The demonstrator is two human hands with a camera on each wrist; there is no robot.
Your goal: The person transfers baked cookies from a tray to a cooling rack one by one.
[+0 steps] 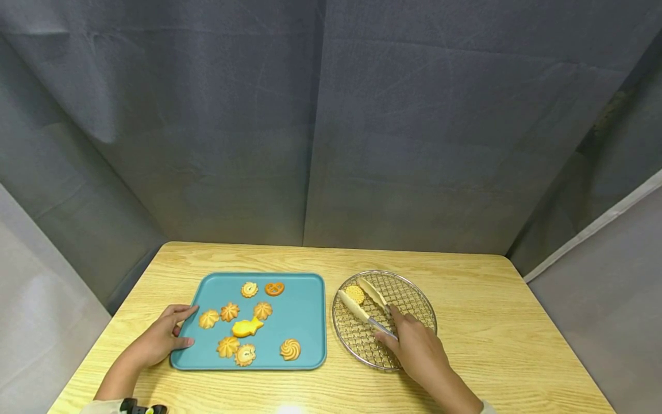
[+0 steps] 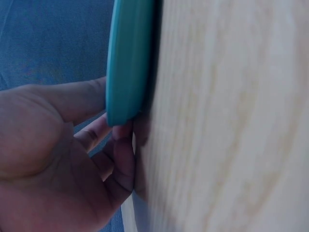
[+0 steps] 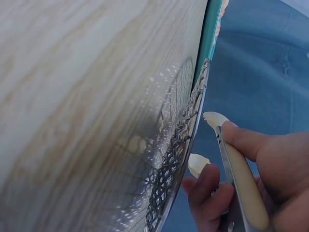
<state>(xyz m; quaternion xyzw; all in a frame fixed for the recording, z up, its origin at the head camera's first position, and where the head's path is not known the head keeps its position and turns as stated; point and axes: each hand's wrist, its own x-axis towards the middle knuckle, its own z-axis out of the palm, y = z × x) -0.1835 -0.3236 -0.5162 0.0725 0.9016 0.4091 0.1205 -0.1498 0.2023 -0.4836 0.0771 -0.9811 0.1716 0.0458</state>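
Note:
At its left edge, a teal tray (image 1: pixel 305 293) is gripped by my left hand (image 1: pixel 161 339). The left wrist view shows the thumb on the tray's rim (image 2: pixel 126 63) and the curled fingers at its underside. Several cookies lie on the tray, including a pretzel (image 1: pixel 274 288), a yellow fish-shaped one (image 1: pixel 247 328) and a swirled one (image 1: pixel 290 349). My right hand (image 1: pixel 418 347) holds tongs (image 1: pixel 354 307) with cream tips and metal arms. Their spread tips stand on either side of a round yellow cookie (image 1: pixel 354 294) on a round wire rack (image 1: pixel 408 293).
The rack stands just right of the tray on a light wooden table (image 1: pixel 491 322). Grey curtains (image 1: pixel 414 144) hang behind the table and at both sides. In the right wrist view, the rack's rim (image 3: pixel 186 159) stands above the tabletop.

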